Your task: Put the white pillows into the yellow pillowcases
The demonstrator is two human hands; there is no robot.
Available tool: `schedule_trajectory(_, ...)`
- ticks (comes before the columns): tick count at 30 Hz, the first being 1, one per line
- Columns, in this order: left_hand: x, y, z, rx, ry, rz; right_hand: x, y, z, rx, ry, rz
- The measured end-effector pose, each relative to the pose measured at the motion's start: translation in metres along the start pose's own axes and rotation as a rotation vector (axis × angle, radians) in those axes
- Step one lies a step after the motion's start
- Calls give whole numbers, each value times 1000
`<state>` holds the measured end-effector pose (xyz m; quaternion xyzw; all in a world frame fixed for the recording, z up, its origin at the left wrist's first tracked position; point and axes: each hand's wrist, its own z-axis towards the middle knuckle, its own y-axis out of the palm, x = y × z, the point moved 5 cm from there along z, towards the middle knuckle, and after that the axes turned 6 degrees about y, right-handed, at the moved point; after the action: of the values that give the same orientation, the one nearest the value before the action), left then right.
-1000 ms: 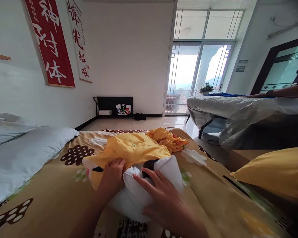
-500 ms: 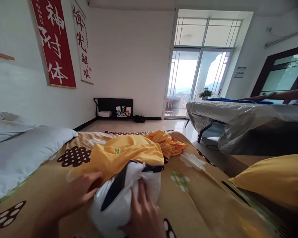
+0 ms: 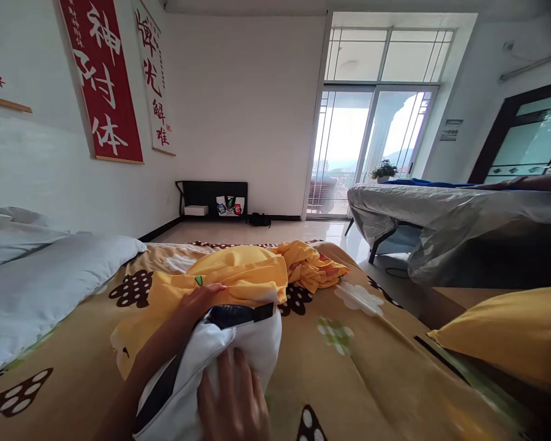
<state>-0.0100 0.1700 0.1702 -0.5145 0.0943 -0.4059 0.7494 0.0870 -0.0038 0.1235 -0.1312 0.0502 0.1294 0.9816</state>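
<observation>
A white pillow with dark navy panels (image 3: 252,340) lies in front of me on the bed, its far end against the near edge of a yellow pillowcase (image 3: 239,269). My right hand (image 3: 234,395) presses into the pillow's top, fingers bent and sunk in a fold of it. Across the pillow's left side reaches my left arm. My left hand (image 3: 199,301) grips the pillowcase near its edge, beside a small green print; its fingertips are partly hidden in the cloth. Just beyond lies a crumpled yellow cloth (image 3: 310,266).
The bed has a brown patterned sheet (image 3: 371,380). White pillows (image 3: 68,275) lie along the left, and a yellow cushion (image 3: 523,334) sits at the right. Behind it stands a plastic-covered table (image 3: 395,199) with blue cloth, where another person's arm (image 3: 532,182) rests.
My left hand has moved forward and right, from beside the pillow onto the pillowcase. The white pillow and my right hand have shifted left. The pillowcase's near edge has moved left.
</observation>
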Motion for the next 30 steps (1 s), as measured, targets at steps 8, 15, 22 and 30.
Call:
schedule_trajectory(8, -17, 12, -6, -62, -257, 477, -3, -3, -2, -77, -115, -44)
schedule_trajectory(15, 10, -7, -11, 230, 185, 388, -2, 6, -5, -135, -144, -42)
schedule_trajectory(22, 89, -31, -13, 227, 538, 48, 4, 21, -14, 119, -97, 209)
schedule_trajectory(30, 97, -20, 9, -161, 325, 367, 10, -18, -4, -189, -54, 351)
